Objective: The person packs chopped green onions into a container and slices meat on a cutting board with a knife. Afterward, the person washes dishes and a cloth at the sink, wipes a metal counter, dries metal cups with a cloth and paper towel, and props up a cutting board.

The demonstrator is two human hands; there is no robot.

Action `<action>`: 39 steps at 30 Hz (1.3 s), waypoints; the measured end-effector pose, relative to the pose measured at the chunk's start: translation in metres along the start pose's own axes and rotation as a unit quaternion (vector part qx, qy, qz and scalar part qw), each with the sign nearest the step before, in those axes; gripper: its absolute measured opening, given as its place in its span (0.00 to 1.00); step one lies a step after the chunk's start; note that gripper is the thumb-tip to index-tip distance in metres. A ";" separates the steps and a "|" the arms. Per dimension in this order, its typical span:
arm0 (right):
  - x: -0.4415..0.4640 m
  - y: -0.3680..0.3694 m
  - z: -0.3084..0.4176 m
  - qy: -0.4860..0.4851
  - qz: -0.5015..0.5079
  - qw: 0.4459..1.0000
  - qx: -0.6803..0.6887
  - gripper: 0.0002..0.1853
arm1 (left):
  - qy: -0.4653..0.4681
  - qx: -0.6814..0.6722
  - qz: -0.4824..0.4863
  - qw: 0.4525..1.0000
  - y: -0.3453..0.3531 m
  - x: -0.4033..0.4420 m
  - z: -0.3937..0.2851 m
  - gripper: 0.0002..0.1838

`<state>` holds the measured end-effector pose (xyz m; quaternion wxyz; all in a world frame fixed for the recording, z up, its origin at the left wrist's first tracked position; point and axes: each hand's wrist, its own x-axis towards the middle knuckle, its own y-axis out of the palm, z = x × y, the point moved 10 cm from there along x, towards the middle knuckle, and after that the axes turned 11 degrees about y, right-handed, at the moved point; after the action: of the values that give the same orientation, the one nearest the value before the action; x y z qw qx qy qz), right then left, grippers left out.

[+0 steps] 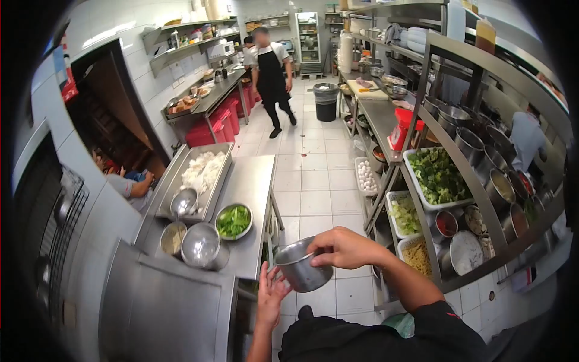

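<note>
My right hand [341, 247] pinches the near rim of a metal pot [306, 279], which hangs tilted over the tiled floor in front of my body. Beside the pot's left side, my left hand [272, 292] has its fingers spread, close to the metal; whether they touch it I cannot tell. To the left, on the steel table [250, 181], are a bowl of green leaves [233, 221], an empty-looking round metal bowl [201, 244], a smaller container [174, 238] and a long tray of white food [204, 172] with a metal bowl in it.
A person in a black apron [271, 72] stands in the aisle near a grey bin [325, 99]. The right shelving [431, 54] holds broccoli [437, 175], noodles [416, 256] and several pots. Another person's arm [140, 187] shows at the left doorway.
</note>
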<state>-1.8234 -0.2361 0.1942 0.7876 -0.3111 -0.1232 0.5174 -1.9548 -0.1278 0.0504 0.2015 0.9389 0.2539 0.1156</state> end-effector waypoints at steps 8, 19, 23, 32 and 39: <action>0.024 -0.119 -0.107 0.179 -0.144 0.972 -0.053 0.13 | 0.099 0.311 0.297 0.898 0.101 0.182 0.007 0.41; 0.087 -0.284 -0.279 0.271 -0.300 0.915 -0.006 0.11 | 0.139 0.341 0.374 0.851 0.224 0.384 0.117 0.35; 0.152 -0.352 -0.322 0.225 -0.319 0.919 -0.055 0.10 | 0.083 0.395 0.299 0.864 0.205 0.466 0.141 0.35; 0.362 -0.396 -0.341 0.083 -0.086 0.992 -0.042 0.12 | 0.046 0.388 0.139 0.910 0.178 0.595 0.171 0.43; 0.468 -0.517 -0.358 0.086 -0.088 0.992 -0.031 0.10 | 0.042 0.242 0.181 0.952 0.200 0.771 0.188 0.43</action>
<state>-1.0537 -0.0886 0.1750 0.8278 -0.3669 -0.0979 0.4130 -1.1580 0.0581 0.0586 -0.0665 0.9841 0.1086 0.1242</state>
